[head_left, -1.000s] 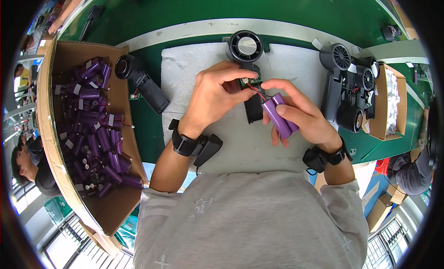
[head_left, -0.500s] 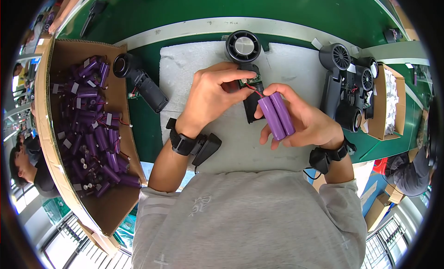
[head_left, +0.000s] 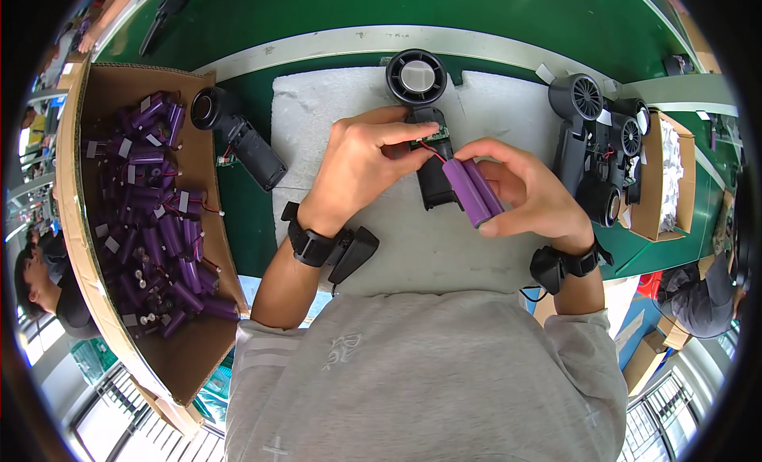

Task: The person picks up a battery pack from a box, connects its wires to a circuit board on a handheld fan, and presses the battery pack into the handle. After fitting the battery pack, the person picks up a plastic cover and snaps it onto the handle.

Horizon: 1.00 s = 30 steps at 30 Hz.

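Right hand (head_left: pixel 528 196) grips one purple two-cell pack (head_left: pixel 471 191); left hand (head_left: pixel 367 162) pinches one black fan (head_left: pixel 427 117) on the pad (head_left: pixel 317 128). One fan (head_left: pixel 238 136) at nine o'clock, box of packs (head_left: pixel 151 216) beyond.

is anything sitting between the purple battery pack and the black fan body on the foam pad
Nothing visible does. The purple battery pack in the right hand lies right against the black fan body, which the left hand steadies.
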Available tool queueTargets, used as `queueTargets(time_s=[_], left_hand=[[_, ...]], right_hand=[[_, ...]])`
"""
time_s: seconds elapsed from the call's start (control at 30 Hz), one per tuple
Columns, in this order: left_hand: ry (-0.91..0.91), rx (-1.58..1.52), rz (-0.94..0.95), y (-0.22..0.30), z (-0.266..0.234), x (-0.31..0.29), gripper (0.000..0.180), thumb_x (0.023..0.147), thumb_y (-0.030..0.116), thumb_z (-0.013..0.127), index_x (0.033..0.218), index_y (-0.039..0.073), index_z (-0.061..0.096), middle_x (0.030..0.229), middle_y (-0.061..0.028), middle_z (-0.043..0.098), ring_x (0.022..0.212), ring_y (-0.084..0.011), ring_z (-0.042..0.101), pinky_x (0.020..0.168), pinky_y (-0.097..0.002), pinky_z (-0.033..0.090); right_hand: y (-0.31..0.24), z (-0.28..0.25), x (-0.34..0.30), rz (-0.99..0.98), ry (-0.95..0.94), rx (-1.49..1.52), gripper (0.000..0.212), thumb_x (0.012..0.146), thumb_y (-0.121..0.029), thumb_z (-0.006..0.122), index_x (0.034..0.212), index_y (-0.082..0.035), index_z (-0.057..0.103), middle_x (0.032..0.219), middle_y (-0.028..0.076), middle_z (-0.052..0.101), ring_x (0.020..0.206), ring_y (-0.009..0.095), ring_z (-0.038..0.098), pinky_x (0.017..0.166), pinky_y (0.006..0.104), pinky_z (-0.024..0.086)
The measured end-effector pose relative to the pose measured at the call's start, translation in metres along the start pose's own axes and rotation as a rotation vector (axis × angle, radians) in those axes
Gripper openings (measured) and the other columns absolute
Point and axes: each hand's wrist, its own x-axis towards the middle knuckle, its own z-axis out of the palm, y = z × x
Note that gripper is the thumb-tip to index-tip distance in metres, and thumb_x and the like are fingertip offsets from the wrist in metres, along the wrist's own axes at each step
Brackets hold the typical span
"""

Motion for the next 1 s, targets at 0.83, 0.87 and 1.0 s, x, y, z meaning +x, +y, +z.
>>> queueTargets(time_s=[0.83,0.87,1.0], left_hand=[[-0.084,-0.03,-0.066,0.006,-0.006,0.002,0.023,0.079,0.002,0.07,0.102,0.005,0.073,0.075,-0.0103,0.064,0.058,-0.019,0.062,0.055,-0.0298,0.048],[-0.085,-0.032,-0.069,0.007,-0.006,0.002,0.023,0.08,0.002,0.07,0.102,0.005,0.073,0.075,-0.0103,0.064,0.058,-0.0192,0.061,0.055,-0.0301,0.047],[-0.094,-0.015,-0.08,0.008,-0.007,0.002,0.021,0.081,0.003,0.07,0.102,0.005,0.073,0.075,-0.0104,0.064,0.056,-0.0197,0.059,0.054,-0.0301,0.047]], right_hand=[[0.025,0.026,0.021,-0.648,0.265,-0.9,0.068,0.061,-0.001,0.078,0.123,-0.008,0.051,0.121,0.013,0.054,0.107,0.03,0.057,0.089,0.0364,0.052],[0.025,0.027,0.021,-0.644,0.267,-0.899,0.067,0.061,-0.001,0.079,0.122,-0.007,0.051,0.121,0.013,0.054,0.108,0.03,0.057,0.089,0.0368,0.052],[0.023,0.028,0.022,-0.629,0.276,-0.925,0.067,0.061,-0.002,0.08,0.122,-0.007,0.052,0.122,0.012,0.054,0.109,0.031,0.056,0.09,0.0375,0.052]])
